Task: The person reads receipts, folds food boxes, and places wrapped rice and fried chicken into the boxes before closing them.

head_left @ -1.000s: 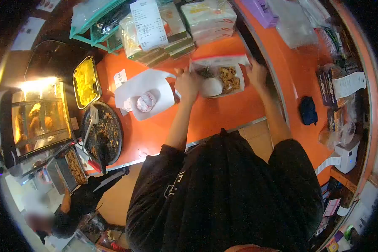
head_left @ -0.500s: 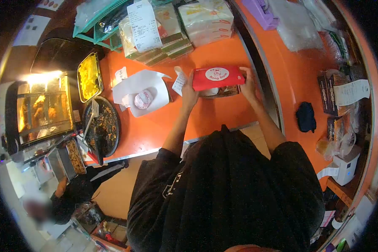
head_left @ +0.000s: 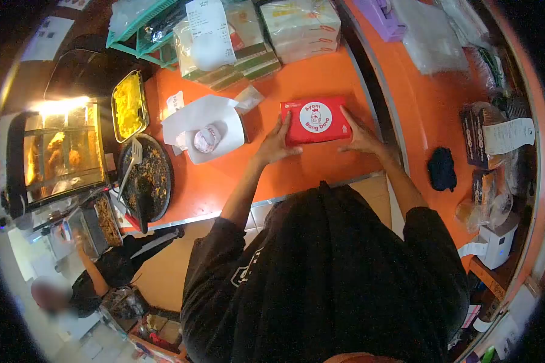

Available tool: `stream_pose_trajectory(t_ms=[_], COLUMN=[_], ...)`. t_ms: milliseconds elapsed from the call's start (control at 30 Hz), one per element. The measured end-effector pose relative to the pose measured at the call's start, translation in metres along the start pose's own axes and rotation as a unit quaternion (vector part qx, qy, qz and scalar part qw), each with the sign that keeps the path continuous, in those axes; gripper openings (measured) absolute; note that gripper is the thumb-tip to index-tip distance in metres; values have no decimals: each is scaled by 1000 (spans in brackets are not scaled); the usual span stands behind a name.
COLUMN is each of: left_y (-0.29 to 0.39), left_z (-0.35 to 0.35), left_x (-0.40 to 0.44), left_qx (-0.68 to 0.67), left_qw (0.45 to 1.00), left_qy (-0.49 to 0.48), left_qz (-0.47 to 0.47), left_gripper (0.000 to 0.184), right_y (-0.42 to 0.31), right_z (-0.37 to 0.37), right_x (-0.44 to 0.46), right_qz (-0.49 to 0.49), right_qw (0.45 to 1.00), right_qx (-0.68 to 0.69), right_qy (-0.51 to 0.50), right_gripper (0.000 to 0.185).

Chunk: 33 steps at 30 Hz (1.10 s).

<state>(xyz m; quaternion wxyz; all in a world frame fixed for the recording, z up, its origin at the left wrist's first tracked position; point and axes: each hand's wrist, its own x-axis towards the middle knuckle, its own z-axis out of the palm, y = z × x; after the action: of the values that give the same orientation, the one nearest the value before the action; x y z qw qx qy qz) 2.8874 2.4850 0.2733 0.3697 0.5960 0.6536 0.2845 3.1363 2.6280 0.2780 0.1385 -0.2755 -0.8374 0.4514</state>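
Note:
A closed red box (head_left: 316, 120) with a round white label lies on the orange counter (head_left: 224, 187). My left hand (head_left: 277, 145) touches its left side, thumb and fingers spread apart. At the box's right side is my right hand (head_left: 363, 136), its fingers also spread. The lid hides what is inside. To the left stands an open white carton (head_left: 231, 128) with a round paper-wrapped item (head_left: 207, 139) in it. A small slip of paper (head_left: 248, 98) touches the carton's upper right corner.
A black stone mortar (head_left: 163, 199) with a spatula and a tray of yellow food (head_left: 128, 109) stand at the left. Packed stacks (head_left: 300, 33) and a teal basket (head_left: 140, 36) are at the back. A co-worker (head_left: 94, 281) is at lower left; a printer (head_left: 498, 242) is at right.
The box's red lid has come down over the food and the box now lies closed. My hands have loosened from the lid to its sides. The co-worker's arm has moved.

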Motion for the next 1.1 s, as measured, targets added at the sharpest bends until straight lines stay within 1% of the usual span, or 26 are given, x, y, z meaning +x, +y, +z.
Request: stream_pose_trajectory(t_ms=[33, 67, 100, 133, 200, 233, 267, 300, 333, 433, 567, 633, 667, 700, 733, 767, 800, 833, 867, 900, 933, 967, 1000, 1033, 1067, 1100], left_y=[0, 0, 0, 9, 35, 36, 36, 37, 36, 31, 31, 29, 27, 25, 23, 23, 24, 30, 39, 48, 63, 54, 35, 25, 29, 32], left_z=[4, 7, 9, 2, -18, -17, -18, -21, -24, -31, -33, -32, -31, -28, -24, -19, -15, -14, -14, -15, -15, -7, 8, 17, 21, 25], left_x=[-2, 0, 3, 6, 11, 14, 22, 31, 38, 42, 40, 40, 38, 37, 36, 32, 30, 26, 24, 22, 18, 21, 24, 27, 30, 33], left_qx=[-2, 62, 126, 125, 323, 321, 328, 336, 336, 308, 317, 323, 353, 382, 381, 415, 448, 448, 442, 436, 451, 452, 400, 345, 307, 309], left_qw=[1000, 998, 991, 991, 944, 945, 942, 936, 936, 944, 938, 935, 923, 910, 910, 898, 884, 883, 887, 892, 886, 885, 911, 931, 942, 941], left_qy=[-1, 27, 54, 53, 43, 40, 20, 1, 3, -34, -52, -53, -57, -60, -57, -36, -14, -12, -22, -32, -65, -60, -13, 33, 58, 59], left_qz=[-2, -9, -15, -13, 48, 47, 74, 102, 104, 117, 134, 134, 141, 150, 153, 143, 135, 140, 129, 117, 87, 89, 103, 116, 122, 125], left_gripper=[101, 100, 98, 98, 90, 90, 86, 82, 82, 79, 71, 68, 71, 74, 74, 77, 80, 80, 80, 81, 73, 73, 69, 64, 59, 59], right_y=[-2, -3, -3, -6, -20, -23, -19, -14, -12, -10, -17, -8, -6, -4, -3, -1, 1, 5, 2, 2, -4, 16, 15, 29, 44, 56], right_z=[-3, -9, -17, -25, -33, -33, -30, -26, -26, -28, -31, -29, -27, -27, -30, -34, -39, -46, -64, -90, -118, -154, -184, -209, -233, -250], right_x=[-2, 1, 4, 9, 22, 27, 31, 35, 40, 44, 39, 34, 31, 29, 30, 32, 37, 42, 54, 70, 88, 106, 123, 141, 157, 169], right_qz=[2, 3, 7, 11, 10, 4, 5, 16, 28, 53, 64, 2, 2, -27, -56, -54, -63, -72, -81, -24, 33, -91, -47, -36, -24, -25], right_qw=[997, 997, 985, 960, 959, 957, 957, 955, 953, 948, 943, 959, 958, 961, 962, 961, 963, 964, 972, 977, 964, 921, 859, 804, 736, 734], right_qx=[-53, -55, -165, -272, -270, -269, -270, -270, -271, -268, -270, -237, -238, -239, -242, -246, -240, -235, -218, -181, -138, -108, -186, -290, -389, -389], right_qy=[-49, -47, -58, -70, -90, -110, -109, -121, -135, -166, -181, -156, -159, -139, -117, -113, -109, -105, -15, 106, 223, 363, 474, 518, 554, 556], right_gripper=[99, 99, 103, 106, 103, 100, 100, 95, 91, 88, 91, 87, 87, 82, 77, 77, 71, 65, 46, 40, 34, 25, 25, 23, 23, 23])
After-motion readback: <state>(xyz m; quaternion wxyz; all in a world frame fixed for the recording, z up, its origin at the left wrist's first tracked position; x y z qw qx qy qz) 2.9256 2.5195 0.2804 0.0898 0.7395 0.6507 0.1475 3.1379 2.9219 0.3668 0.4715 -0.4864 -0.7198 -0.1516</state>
